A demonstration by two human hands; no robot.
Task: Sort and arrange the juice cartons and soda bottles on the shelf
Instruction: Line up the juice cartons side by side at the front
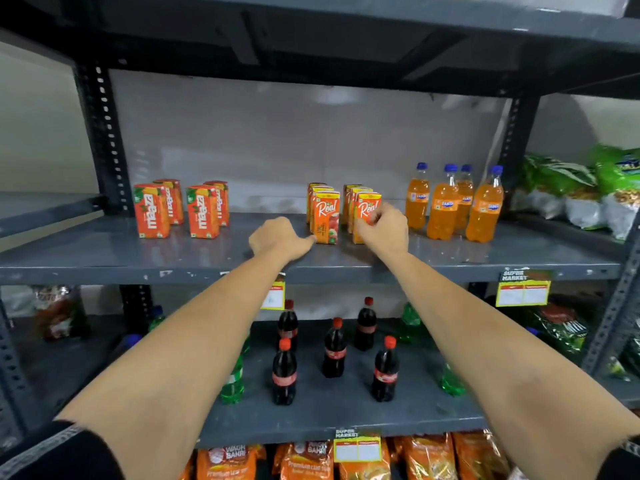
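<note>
On the grey middle shelf (104, 251) stand two short rows of orange Maaza cartons (152, 211) at the left. Two rows of Real juice cartons stand in the middle. My left hand (278, 239) rests on the shelf, loosely curled, its fingertip touching the base of the front left Real carton (325, 216). My right hand (384, 225) grips the front right Real carton (363, 211) from the right side. Several orange Fanta bottles (446, 202) with blue caps stand at the right.
The lower shelf (329, 420) holds several cola bottles (334, 349) and green bottles (232, 382). Green snack bags (581, 188) fill the neighbouring shelf at right. Orange packets (304, 462) lie at the bottom. Yellow price tags (523, 289) hang on the shelf edges.
</note>
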